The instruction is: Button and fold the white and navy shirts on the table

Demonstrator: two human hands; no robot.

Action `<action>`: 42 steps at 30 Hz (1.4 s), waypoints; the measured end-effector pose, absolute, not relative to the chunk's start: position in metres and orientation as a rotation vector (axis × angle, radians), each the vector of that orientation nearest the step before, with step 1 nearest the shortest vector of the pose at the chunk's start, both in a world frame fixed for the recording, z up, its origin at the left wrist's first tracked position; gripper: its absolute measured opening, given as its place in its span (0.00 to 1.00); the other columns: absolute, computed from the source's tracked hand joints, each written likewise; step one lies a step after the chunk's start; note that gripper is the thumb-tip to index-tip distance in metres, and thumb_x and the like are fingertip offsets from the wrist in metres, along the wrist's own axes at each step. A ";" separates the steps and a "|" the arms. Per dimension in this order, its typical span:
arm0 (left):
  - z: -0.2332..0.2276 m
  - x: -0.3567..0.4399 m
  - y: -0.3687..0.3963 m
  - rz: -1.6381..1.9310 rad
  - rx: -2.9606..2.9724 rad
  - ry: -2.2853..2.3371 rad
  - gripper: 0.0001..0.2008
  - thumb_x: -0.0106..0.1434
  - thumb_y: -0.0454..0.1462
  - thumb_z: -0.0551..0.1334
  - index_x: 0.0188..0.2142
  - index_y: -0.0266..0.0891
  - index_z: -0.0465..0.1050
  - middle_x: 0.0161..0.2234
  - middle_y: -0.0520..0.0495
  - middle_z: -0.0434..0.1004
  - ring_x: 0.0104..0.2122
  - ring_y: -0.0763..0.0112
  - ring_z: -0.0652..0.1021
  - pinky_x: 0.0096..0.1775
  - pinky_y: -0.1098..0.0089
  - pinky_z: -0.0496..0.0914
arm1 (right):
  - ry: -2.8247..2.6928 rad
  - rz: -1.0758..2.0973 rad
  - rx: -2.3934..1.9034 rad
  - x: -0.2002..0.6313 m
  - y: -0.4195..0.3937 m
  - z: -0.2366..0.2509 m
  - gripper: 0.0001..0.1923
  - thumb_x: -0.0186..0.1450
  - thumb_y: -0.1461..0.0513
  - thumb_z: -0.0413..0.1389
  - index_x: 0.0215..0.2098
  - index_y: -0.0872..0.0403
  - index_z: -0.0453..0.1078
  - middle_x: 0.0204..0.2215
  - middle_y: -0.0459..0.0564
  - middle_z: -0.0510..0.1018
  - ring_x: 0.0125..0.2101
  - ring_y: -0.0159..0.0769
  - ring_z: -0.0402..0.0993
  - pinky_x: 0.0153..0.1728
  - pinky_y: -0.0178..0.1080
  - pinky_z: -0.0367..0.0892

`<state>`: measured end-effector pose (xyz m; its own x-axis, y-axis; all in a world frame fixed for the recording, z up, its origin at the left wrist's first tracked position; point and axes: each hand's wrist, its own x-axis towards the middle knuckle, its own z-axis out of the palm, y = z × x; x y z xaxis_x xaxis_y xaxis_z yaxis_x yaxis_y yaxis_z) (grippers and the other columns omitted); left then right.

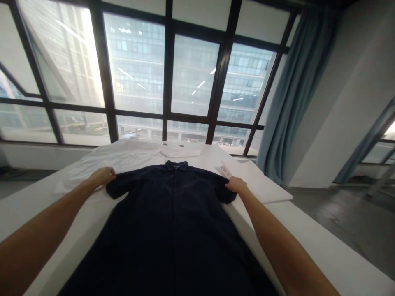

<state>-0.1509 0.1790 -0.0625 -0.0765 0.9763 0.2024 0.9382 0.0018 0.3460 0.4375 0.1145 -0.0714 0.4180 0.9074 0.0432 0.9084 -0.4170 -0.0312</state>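
A dark navy shirt (pixel 173 218) lies flat mid-frame on the white desk (pixel 308 230). The left hand (pixel 103 176) pinches one sleeve, the right hand (pixel 236 183) the other. A white garment (pixel 123 158) lies beyond, below the window (pixel 138 65); a blue curtain (pixel 293 90) hangs upper right.

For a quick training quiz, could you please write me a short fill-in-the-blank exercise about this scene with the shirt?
1. The left hand and right hand each touch a ____ of the dark shirt.
2. The shirt lies flat with its collar toward the ____.
3. Beyond the dark shirt lies a garment coloured ____.
4. To the right of the window hangs a blue ____.

Missing words: sleeve; window; white; curtain
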 end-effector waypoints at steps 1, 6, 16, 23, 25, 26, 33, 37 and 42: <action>-0.057 -0.149 0.178 0.642 2.063 2.178 0.06 0.52 0.39 0.61 0.26 0.38 0.68 0.23 0.50 0.74 0.29 0.64 0.76 0.29 0.73 0.67 | -1.672 -0.017 -2.558 0.441 0.117 -0.068 0.24 0.60 0.54 0.57 0.50 0.61 0.71 0.47 0.63 0.75 0.48 0.50 0.72 0.44 0.42 0.66; -0.038 -0.151 0.181 0.729 2.059 2.257 0.10 0.59 0.41 0.56 0.35 0.36 0.68 0.27 0.46 0.75 0.27 0.64 0.76 0.28 0.72 0.67 | -1.583 -0.167 -2.342 0.463 0.124 -0.051 0.19 0.62 0.53 0.57 0.44 0.60 0.73 0.40 0.59 0.78 0.43 0.44 0.74 0.40 0.36 0.65; -0.030 -0.068 0.177 0.323 2.595 2.223 0.14 0.62 0.38 0.52 0.41 0.35 0.74 0.46 0.37 0.74 0.44 0.53 0.74 0.43 0.58 0.68 | -1.863 -0.581 -2.214 0.375 0.127 -0.048 0.13 0.65 0.60 0.52 0.44 0.59 0.72 0.45 0.64 0.74 0.47 0.49 0.70 0.46 0.47 0.61; -0.083 0.012 0.179 0.147 2.712 1.436 0.29 0.67 0.52 0.45 0.61 0.42 0.60 0.64 0.42 0.57 0.62 0.57 0.59 0.60 0.55 0.53 | -2.075 0.049 -1.956 0.250 0.167 -0.060 0.15 0.64 0.53 0.52 0.38 0.52 0.76 0.41 0.55 0.79 0.43 0.43 0.75 0.40 0.39 0.67; -0.096 0.008 0.180 -0.001 2.680 1.404 0.32 0.67 0.54 0.43 0.66 0.45 0.51 0.67 0.44 0.45 0.65 0.55 0.50 0.61 0.49 0.48 | -2.071 0.067 -1.965 0.236 0.177 -0.068 0.17 0.64 0.52 0.52 0.39 0.53 0.76 0.42 0.57 0.79 0.43 0.44 0.75 0.41 0.40 0.67; -0.097 0.006 0.181 -0.060 2.669 1.396 0.33 0.66 0.55 0.44 0.66 0.45 0.49 0.68 0.44 0.42 0.66 0.54 0.48 0.60 0.47 0.47 | -2.067 0.065 -1.974 0.232 0.182 -0.071 0.18 0.63 0.51 0.52 0.40 0.54 0.76 0.42 0.58 0.79 0.43 0.45 0.76 0.41 0.41 0.68; -0.067 0.053 0.208 0.252 2.726 1.477 0.17 0.65 0.41 0.51 0.42 0.42 0.77 0.46 0.41 0.77 0.47 0.59 0.75 0.48 0.64 0.67 | -2.145 0.109 -2.002 0.230 0.215 -0.082 0.20 0.57 0.48 0.60 0.37 0.56 0.76 0.40 0.60 0.79 0.43 0.48 0.76 0.41 0.43 0.70; -0.075 0.090 0.228 0.474 2.408 1.673 0.12 0.60 0.40 0.58 0.35 0.39 0.79 0.38 0.40 0.80 0.41 0.59 0.78 0.41 0.67 0.69 | -2.094 0.424 -1.931 0.237 0.230 -0.082 0.08 0.54 0.59 0.63 0.26 0.57 0.74 0.25 0.56 0.80 0.29 0.43 0.79 0.31 0.39 0.73; -0.092 0.108 0.250 0.483 2.206 1.747 0.11 0.53 0.41 0.64 0.32 0.34 0.78 0.33 0.33 0.80 0.37 0.55 0.79 0.35 0.68 0.69 | -1.795 0.890 -1.851 0.247 0.238 -0.087 0.07 0.52 0.67 0.60 0.17 0.57 0.70 0.12 0.49 0.72 0.12 0.36 0.71 0.15 0.35 0.68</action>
